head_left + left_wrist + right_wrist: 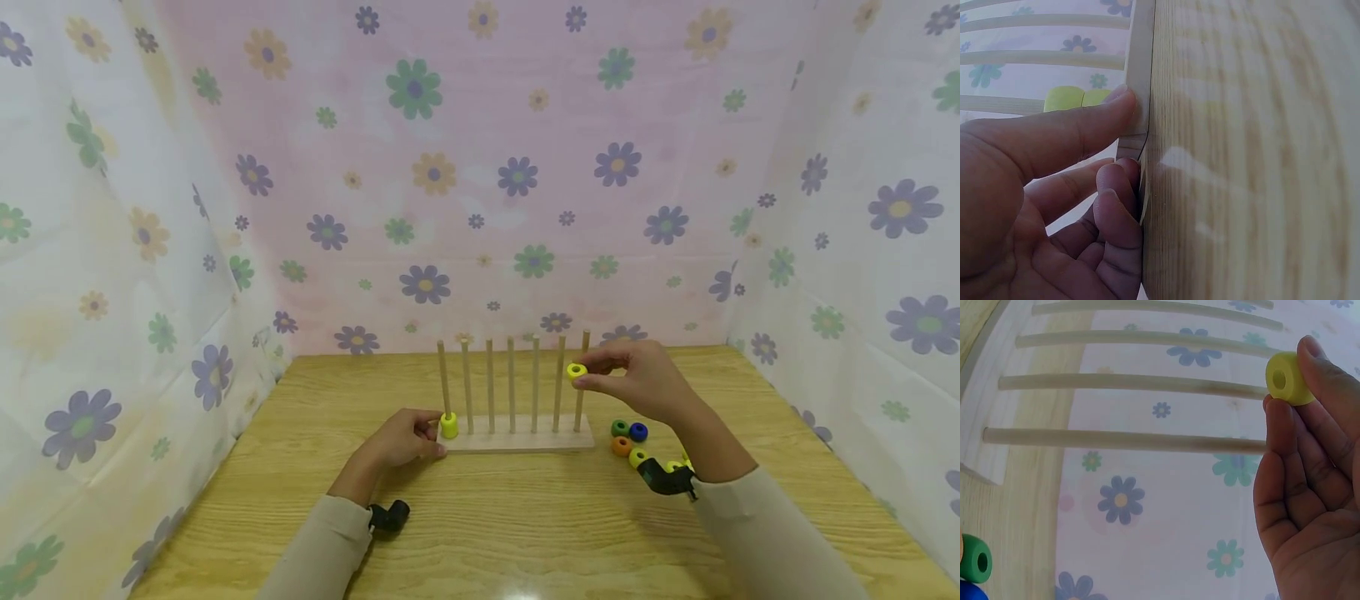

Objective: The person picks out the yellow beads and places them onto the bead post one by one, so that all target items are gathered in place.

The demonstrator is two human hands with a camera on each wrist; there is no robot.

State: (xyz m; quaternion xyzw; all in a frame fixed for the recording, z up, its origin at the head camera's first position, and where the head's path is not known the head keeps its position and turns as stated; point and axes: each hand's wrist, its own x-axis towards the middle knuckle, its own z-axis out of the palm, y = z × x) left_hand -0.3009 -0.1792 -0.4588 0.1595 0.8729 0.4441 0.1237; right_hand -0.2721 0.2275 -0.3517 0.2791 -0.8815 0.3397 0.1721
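A wooden peg rack (517, 444) with a row of upright pegs stands on the table. Two yellow beads (449, 427) are stacked at the foot of its leftmost peg. My left hand (401, 439) grips the left end of the base, its thumb on the front face and the other fingers curled at the end. Raised near the tops of the rightmost pegs, my right hand (641, 383) pinches another yellow bead (1294, 390) between thumb and fingertips. In the right wrist view the bead's hole faces the pegs.
Right of the rack lie loose beads: a green bead (620, 434), a blue bead (639, 437), an orange bead (622, 452) and several yellow ones, partly hidden by the right wrist camera (663, 477). Flowered cloth (487, 125) surrounds the wooden table (517, 517) at back and sides.
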